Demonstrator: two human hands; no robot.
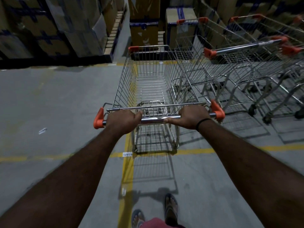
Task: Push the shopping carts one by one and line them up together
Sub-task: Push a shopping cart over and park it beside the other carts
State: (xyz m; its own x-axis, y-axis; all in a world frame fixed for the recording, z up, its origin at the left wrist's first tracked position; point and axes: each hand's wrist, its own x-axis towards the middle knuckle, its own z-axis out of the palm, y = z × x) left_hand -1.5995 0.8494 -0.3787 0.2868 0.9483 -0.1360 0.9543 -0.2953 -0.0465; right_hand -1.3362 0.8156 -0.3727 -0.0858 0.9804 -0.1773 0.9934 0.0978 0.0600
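Observation:
A wire shopping cart with orange corner caps stands straight ahead of me on the grey floor, its basket empty. My left hand grips the left part of its chrome handle bar. My right hand grips the right part of the same bar; a black band circles that wrist. Just to the right stands a second cart, its side close beside my cart's right side. A third cart is parked further right, alongside the second.
Stacked cardboard boxes on pallets line the back left, more boxes stand behind the carts. Yellow floor lines cross under me. Open grey floor lies to the left. My sandalled feet show at the bottom.

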